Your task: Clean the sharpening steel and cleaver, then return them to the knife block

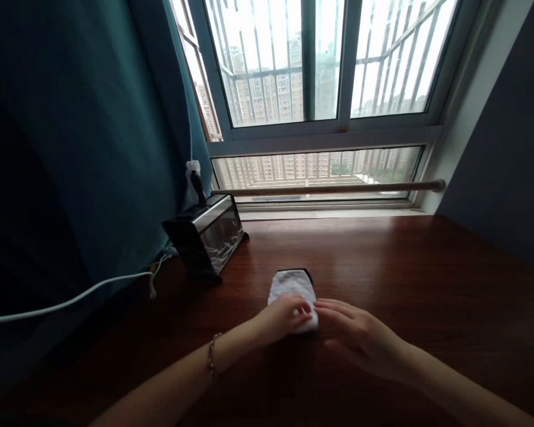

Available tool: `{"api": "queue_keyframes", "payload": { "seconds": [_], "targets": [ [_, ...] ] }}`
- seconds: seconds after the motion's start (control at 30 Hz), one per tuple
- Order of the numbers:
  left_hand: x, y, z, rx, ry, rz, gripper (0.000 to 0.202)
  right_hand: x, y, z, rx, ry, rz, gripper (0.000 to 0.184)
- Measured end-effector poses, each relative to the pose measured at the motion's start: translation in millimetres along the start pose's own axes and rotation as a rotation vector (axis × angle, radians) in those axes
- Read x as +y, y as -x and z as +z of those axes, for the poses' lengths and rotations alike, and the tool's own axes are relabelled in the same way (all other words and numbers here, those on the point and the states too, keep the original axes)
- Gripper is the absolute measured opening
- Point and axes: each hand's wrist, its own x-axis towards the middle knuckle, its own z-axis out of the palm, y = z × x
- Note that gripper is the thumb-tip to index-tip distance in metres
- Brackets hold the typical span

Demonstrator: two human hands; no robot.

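Note:
A white cloth (289, 281) lies over a dark flat object (310, 274), of which only a black edge shows at the far side. My left hand (282, 317), with a chain bracelet at the wrist, is on the near part of the cloth. Its fingers curl in towards the thumb, and the cloth shows between them. My right hand (360, 335) is just right of the cloth, fingers stretched out and thumb apart. Its fingertips are at the cloth's right edge; whether they touch it I cannot tell. What the cloth covers is mostly hidden.
The hands are over a dark reddish wooden tabletop (382, 255). A black and silver box (209, 234) with clear sides and a dark handle on top stands at the left. Beside it runs a white cable (84, 295). Blue curtain (93, 130) hangs left; a barred window (267, 77) is behind.

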Motion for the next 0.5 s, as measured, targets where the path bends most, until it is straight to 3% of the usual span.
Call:
{"api": "queue_keyframes", "payload": {
  "seconds": [0.03,0.07,0.17,0.27,0.37,0.43,0.5],
  "targets": [
    [11.0,3.0,3.3,-0.051,0.110,0.072,0.024,-0.6,-0.9,-0.2,0.026,-0.006,-0.002,0.050],
    [17.0,5.6,3.9,-0.011,0.143,0.106,0.027,-1.4,-1.8,0.5,0.036,-0.010,-0.002,0.050],
    [4.8,8.4,-9.9,0.335,0.062,0.045,0.032,-3.5,-4.6,7.6,-0.028,-0.006,0.068,0.053],
    [-38.4,9.6,-38.5,0.804,-0.177,-0.045,0.043,-2.4,-6.5,20.8,-0.167,-0.002,0.147,0.064],
    [-89.5,22.5,-67.1,1.164,-0.357,-0.181,0.075,1.7,-8.9,34.8,-0.267,0.017,0.133,0.070],
    [-122.2,39.4,-81.1,1.314,-0.400,-0.325,0.093,4.2,-11.0,41.6,-0.289,0.050,0.095,0.067],
    [-152.1,59.5,-91.4,1.376,-0.403,-0.470,0.103,4.9,-13.0,44.7,-0.274,0.101,0.057,0.054]
  ]
}}
